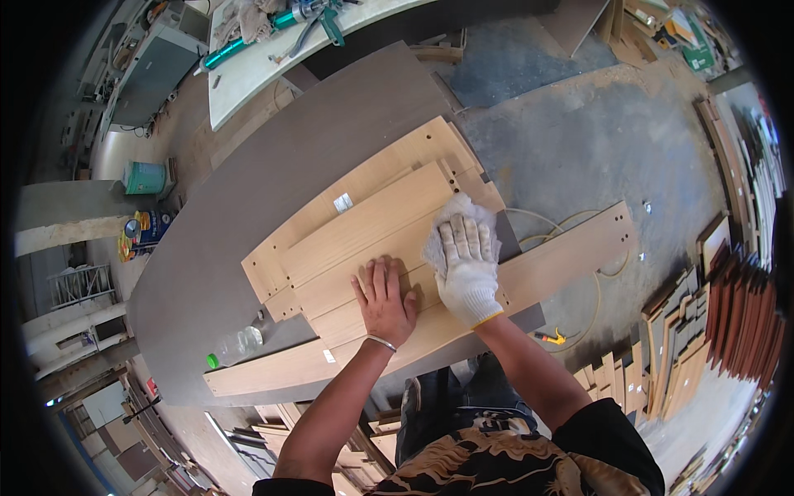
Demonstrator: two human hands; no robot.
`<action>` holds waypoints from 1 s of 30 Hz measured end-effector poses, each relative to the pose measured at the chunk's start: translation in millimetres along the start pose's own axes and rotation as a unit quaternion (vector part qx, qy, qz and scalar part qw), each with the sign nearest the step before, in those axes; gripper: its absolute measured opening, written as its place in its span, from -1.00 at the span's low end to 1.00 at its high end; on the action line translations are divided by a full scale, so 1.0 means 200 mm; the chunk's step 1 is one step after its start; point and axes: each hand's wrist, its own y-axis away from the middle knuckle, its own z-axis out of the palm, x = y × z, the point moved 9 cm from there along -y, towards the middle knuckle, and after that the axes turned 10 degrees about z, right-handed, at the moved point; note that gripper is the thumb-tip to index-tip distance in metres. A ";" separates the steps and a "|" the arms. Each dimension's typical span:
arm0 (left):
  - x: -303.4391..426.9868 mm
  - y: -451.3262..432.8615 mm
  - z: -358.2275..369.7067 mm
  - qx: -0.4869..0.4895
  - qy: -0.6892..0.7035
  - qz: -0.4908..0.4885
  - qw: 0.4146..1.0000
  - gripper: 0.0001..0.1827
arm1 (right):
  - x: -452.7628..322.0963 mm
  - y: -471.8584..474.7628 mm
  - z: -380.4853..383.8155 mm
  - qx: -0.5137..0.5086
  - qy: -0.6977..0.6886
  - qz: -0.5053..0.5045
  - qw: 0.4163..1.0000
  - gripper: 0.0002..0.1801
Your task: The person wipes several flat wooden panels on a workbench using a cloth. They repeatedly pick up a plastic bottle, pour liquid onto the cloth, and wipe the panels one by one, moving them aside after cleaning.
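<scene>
My right hand point(466, 266), in a white knit work glove, presses flat on a whitish rag point(437, 248) near the right end of the stacked wood-grain panels point(366, 217). Bare and with fingers spread, my left hand point(387, 304) rests on the same panels, to the left of the glove. The panels have dark drilled holes at their ends, and a small white label point(342, 203) sticks to one at the back. A longer board point(567, 251) lies nearest my body and juts past the table's right side. Under them all is a grey-brown tabletop point(248, 192).
A clear plastic bottle with a green cap point(239, 348) lies at the table's left. Behind stands a white bench point(248, 93) with a teal caulking gun point(226, 54) and rags. A yellow air blow gun point(552, 336) and hose lie right, on the floor. Boards point(676, 347) stand stacked beyond.
</scene>
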 end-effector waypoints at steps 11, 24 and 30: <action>-0.25 -0.32 -0.10 0.025 -0.059 -0.030 0.998 -0.12 | -0.14 -0.42 -0.01 0.043 0.018 -0.023 0.999 -0.13; -0.25 -0.32 -0.08 0.035 -0.060 -0.021 0.997 -0.15 | -0.13 -0.52 0.02 0.050 -0.002 -0.058 0.997 -0.23; -0.22 -0.35 -0.09 0.035 -0.056 -0.019 0.998 -0.16 | -0.13 -0.59 -0.03 0.080 0.008 -0.056 0.995 -0.25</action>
